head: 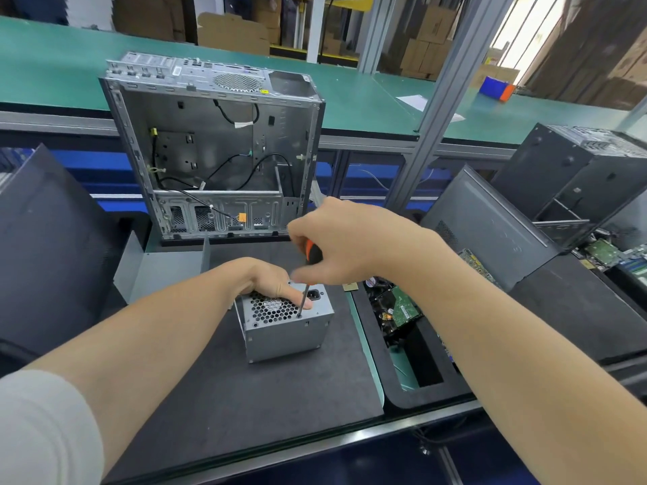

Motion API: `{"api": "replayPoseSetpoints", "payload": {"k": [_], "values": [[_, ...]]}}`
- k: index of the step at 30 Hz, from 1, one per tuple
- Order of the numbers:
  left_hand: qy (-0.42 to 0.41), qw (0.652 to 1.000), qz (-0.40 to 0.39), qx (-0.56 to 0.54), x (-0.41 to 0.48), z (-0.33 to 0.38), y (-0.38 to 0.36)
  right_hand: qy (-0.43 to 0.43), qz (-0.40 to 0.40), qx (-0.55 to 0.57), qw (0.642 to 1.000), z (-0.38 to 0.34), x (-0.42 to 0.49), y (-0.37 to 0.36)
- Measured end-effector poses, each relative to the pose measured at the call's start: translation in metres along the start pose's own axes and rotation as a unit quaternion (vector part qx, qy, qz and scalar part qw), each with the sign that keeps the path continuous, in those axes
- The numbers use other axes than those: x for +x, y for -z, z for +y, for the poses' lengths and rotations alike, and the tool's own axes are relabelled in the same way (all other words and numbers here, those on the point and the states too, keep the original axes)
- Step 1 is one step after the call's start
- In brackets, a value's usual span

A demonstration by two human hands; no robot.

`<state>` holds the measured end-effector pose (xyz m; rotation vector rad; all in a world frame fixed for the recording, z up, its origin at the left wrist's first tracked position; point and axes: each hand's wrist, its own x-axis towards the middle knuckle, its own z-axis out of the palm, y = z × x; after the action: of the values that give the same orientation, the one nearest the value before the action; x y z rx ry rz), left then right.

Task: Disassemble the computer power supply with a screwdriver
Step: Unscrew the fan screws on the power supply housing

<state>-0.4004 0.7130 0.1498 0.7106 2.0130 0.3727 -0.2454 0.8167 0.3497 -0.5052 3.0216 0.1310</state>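
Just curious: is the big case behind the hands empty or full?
Mostly empty: the case shows bare metal walls and only loose cables.

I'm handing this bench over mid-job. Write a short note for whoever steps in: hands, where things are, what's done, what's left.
Left hand: holds the power supply steady from above, thumb across the fan grille.
Right hand: grips the screwdriver, near upright, tip on the top face beside the grille.
Position: the power supply sits on the dark mat; the open computer case stands behind it.
Done: the power supply is out of the case.
Left: its housing is still closed. Likely finish this screw, then the others on that face, then open it.
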Motion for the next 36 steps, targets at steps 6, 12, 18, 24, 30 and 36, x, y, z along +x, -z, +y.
{"api": "replayPoseSetpoints", "payload": {"k": [6, 12, 18, 24, 30, 36], "values": [[0.005, 1.000, -0.002, 0.016, 0.003, -0.001, 0.001, -0.031, -0.004, 0.001, 1.000, -0.006, 0.004, -0.001], [0.007, 1.000, 0.001, 0.020, 0.004, -0.001, 0.001, 0.058, -0.030, 0.092, 0.994, 0.006, -0.004, 0.010], [-0.005, 1.000, 0.005, 0.018, 0.000, 0.001, 0.000, 0.031, -0.072, 0.088, 0.993, 0.001, -0.003, 0.009], [-0.004, 1.000, 0.012, 0.008, -0.001, 0.000, -0.001, -0.107, 0.030, 0.011, 0.994, -0.009, 0.006, -0.003], [-0.022, 1.000, 0.017, 0.010, -0.007, 0.002, -0.001, -0.040, 0.021, 0.148, 0.988, -0.006, 0.002, 0.001], [-0.040, 0.997, 0.060, 0.028, -0.015, -0.003, -0.001, -0.026, -0.030, 0.134, 0.990, -0.001, -0.002, 0.010]]}}
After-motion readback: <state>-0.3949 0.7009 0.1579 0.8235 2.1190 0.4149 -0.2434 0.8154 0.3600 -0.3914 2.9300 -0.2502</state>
